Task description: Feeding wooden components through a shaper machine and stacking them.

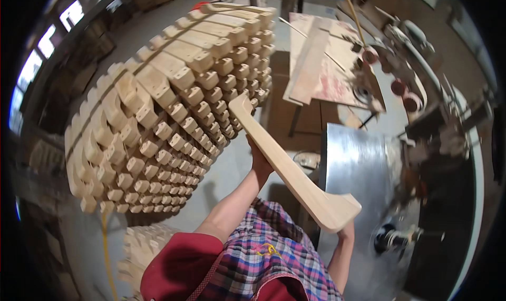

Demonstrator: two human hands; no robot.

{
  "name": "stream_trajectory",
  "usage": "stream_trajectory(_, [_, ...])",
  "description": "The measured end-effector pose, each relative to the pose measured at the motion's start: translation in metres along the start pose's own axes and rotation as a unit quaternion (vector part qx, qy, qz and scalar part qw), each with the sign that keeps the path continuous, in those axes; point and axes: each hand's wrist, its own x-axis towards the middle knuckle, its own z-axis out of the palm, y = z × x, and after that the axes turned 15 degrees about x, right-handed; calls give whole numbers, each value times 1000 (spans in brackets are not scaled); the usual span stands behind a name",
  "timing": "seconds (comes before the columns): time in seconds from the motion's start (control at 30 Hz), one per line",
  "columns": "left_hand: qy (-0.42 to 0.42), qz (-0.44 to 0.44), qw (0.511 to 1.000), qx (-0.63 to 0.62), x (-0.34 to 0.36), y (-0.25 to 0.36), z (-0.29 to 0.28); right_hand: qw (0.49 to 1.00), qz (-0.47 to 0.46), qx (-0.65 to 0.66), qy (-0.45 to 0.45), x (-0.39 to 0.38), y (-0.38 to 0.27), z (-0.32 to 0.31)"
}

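Observation:
A long pale wooden furniture leg (287, 166) with a hooked, flared end at each side slants across the middle, held in front of my body. My left hand (259, 156) is closed around it from below near its far left end, with most fingers hidden behind the wood. My right hand (346, 231) supports the broad near right end from beneath, its fingers largely covered by the wood. The far end of the leg overlaps the view of a big stack of similar wooden legs (182, 77) on my left.
A shiny metal machine table (345, 153) stands to the right, with a dark round knob (386, 238) beside it. Behind is a worktable (329, 82) carrying a wooden board. Blurred machinery (416, 95) fills the far right. Another wood stack (142, 243) and a yellow strap (107, 248) are lower left.

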Motion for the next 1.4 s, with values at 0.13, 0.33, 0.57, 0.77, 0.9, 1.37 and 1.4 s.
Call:
stream_trajectory(0.13, [450,75,866,205,29,39,98,990,-89,109,-4,-21,-48,-9])
stream_trajectory(0.33, [396,41,867,299,67,95,128,977,-189,-54,-85,0,-121,104])
stream_trajectory(0.57, [341,74,850,394,87,160,130,887,-110,-277,-352,64,-111,268])
stream_trajectory(0.77, [302,165,846,408,55,224,195,844,-51,-322,-425,80,-96,358])
stream_trajectory(0.9, [329,209,835,388,40,263,200,785,-61,-334,-518,96,-94,398])
stream_trajectory(1.37, [454,373,713,383,26,381,217,759,-148,-279,-570,139,-88,563])
stream_trajectory(1.4, [466,370,709,380,25,389,215,753,-150,-274,-578,145,-87,572])
